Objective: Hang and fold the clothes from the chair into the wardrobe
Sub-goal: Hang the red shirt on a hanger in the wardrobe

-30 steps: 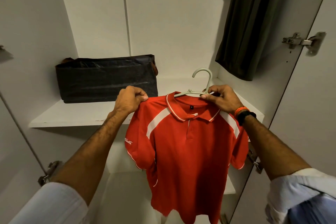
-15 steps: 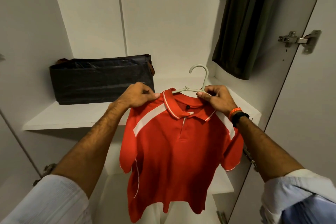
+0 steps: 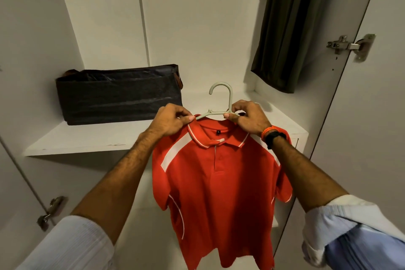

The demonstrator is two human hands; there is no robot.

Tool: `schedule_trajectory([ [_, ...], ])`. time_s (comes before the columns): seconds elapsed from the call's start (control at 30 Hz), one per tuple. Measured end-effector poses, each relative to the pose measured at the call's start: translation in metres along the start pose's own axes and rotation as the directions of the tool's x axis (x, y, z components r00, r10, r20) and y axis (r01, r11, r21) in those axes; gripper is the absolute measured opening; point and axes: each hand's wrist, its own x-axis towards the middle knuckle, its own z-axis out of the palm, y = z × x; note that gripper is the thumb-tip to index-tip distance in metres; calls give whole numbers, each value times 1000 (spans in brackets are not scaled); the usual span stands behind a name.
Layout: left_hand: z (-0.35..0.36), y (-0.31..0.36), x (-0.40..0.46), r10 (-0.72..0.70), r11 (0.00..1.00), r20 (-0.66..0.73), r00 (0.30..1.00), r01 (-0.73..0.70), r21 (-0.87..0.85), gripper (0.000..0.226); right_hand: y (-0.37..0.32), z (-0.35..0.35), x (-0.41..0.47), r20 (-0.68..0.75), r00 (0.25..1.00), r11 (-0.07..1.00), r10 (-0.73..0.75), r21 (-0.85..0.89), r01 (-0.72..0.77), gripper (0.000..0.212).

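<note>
Before the open wardrobe shelf (image 3: 92, 138), I see my left hand (image 3: 169, 121) pinching the red polo shirt (image 3: 219, 182) at its collar and my right hand (image 3: 249, 117) gripping the pale hanger (image 3: 221, 103), whose left arm looks exposed, so the shirt could slide off

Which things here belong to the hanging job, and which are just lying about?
In the job: red polo shirt, pale green plastic hanger, left hand, right hand.
Lying about: black fabric bag on white shelf, dark green hanging garment.
</note>
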Motion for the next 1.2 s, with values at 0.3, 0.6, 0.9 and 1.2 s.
schedule_trajectory([
  [0.3, 13, 9, -3, -37, 998, -97, 995, 33, -44, 40, -2, 1, -8, -1, 1000, 997, 1, 75, -1, 31],
  [0.6, 30, 15, -8, 9, 991, 3, 1000, -10, 136, 27, 2, 8, -22, 70, 996, 998, -47, 54, 43, 25],
  [0.9, 36, 8, -18, -25, 993, -111, 994, 38, 109, 16, 22, 15, -30, 18, 999, 994, -36, -101, 38, 21],
  [1.2, 30, 8, -16, -41, 995, -158, 987, 55, 85, 18, 14, 20, -28, -106, 993, 996, -54, -76, 46, 20],
])
